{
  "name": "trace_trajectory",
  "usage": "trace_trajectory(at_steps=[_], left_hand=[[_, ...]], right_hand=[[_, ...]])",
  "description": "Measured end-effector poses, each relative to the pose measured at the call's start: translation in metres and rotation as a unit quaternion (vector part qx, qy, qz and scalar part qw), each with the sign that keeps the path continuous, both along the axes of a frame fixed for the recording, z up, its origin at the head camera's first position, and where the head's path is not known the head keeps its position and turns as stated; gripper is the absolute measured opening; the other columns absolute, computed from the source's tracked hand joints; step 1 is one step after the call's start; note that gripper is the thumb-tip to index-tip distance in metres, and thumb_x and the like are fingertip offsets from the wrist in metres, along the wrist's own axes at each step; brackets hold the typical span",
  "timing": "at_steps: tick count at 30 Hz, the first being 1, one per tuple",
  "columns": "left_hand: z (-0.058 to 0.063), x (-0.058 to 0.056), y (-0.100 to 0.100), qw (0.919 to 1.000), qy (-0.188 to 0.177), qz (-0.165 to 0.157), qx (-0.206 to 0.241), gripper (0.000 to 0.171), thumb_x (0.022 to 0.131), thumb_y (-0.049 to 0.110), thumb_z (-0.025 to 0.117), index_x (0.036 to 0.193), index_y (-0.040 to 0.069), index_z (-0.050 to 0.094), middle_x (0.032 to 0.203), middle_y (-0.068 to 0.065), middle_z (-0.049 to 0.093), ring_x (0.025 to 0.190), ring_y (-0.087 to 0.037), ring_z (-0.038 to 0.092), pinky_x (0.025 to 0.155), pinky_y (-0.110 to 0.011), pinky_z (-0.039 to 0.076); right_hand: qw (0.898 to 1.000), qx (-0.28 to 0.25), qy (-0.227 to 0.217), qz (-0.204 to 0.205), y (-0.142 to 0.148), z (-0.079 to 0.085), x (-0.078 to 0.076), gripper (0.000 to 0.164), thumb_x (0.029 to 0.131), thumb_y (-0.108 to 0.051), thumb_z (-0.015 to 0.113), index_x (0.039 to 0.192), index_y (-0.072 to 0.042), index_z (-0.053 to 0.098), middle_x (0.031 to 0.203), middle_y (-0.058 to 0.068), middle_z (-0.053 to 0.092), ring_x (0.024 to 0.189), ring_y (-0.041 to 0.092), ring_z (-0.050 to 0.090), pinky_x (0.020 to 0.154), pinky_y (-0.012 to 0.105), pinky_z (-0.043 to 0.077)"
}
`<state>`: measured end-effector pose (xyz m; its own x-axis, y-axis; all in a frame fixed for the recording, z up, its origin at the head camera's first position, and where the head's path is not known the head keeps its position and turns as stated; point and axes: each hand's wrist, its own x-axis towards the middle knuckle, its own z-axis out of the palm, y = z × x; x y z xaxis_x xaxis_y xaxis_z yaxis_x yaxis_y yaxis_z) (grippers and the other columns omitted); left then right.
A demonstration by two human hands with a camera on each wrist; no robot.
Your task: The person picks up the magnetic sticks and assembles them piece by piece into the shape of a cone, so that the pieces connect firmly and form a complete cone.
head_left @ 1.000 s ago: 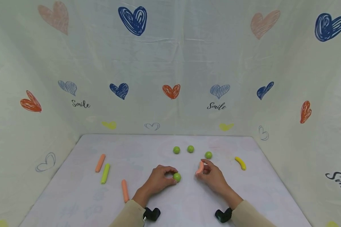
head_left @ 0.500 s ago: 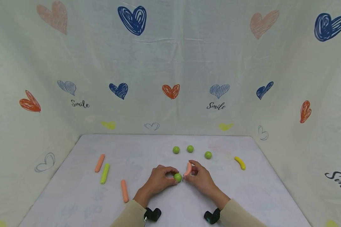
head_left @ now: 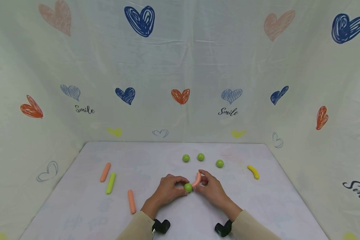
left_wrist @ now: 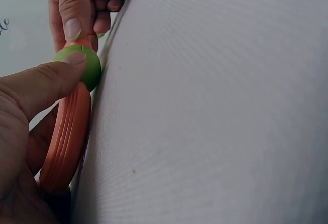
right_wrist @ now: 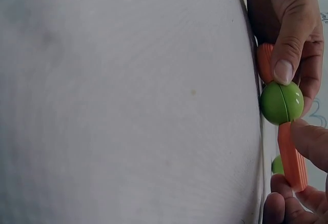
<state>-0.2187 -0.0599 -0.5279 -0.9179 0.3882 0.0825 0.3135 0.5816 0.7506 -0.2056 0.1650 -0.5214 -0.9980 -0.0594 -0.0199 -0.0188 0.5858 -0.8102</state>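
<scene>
Thumb and fingers of my left hand [head_left: 167, 190] pinch a glossy green ball [head_left: 188, 187] with a seam round it. A ribbed orange curved piece [left_wrist: 69, 137] lies against the ball inside that hand, mostly hidden in the head view. My right hand [head_left: 212, 189] pinches a second curved orange piece [head_left: 197, 179], its near end touching the ball's other side. In the right wrist view this orange piece [right_wrist: 292, 157] meets the green ball [right_wrist: 281, 103] next to the seam. Whether the parts are joined, I cannot tell.
Three green balls [head_left: 200, 157] lie beyond the hands on the white table [head_left: 258, 213]. A yellow curved piece [head_left: 253, 172] is at the right. To the left lie two orange sticks [head_left: 131, 201] and a yellow-green stick [head_left: 110, 183]. A patterned curtain surrounds the table.
My right hand has moved left with its orange piece, from apart to touching the green ball. My left hand has stayed almost in place, holding the ball.
</scene>
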Motion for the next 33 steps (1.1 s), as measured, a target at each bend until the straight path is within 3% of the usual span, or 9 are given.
trace_trajectory(at_steps=[17,33], left_hand=[[-0.001,-0.0017,0.0004,1.0,0.002,-0.003,-0.009,0.03,0.086,0.033,0.087,0.115,0.029,0.079,0.096,0.02,0.07,0.102,-0.011,0.056,0.099,-0.048,0.036],[0.0003,-0.0018,-0.0038,0.9994,-0.035,-0.002,0.002,0.028,0.087,0.034,0.085,0.114,0.03,0.079,0.099,0.021,0.068,0.106,-0.013,0.056,0.096,-0.046,0.042]], right_hand=[[1.0,0.016,-0.003,0.016,0.0019,-0.0003,-0.0024,0.071,0.089,-0.022,0.085,0.152,-0.008,0.055,0.116,0.004,0.073,0.101,0.017,0.06,0.084,0.035,0.049],[0.999,0.024,-0.014,0.018,0.0014,0.0,-0.0006,0.071,0.088,-0.027,0.086,0.15,-0.01,0.057,0.114,0.001,0.071,0.103,0.018,0.059,0.085,0.037,0.049]])
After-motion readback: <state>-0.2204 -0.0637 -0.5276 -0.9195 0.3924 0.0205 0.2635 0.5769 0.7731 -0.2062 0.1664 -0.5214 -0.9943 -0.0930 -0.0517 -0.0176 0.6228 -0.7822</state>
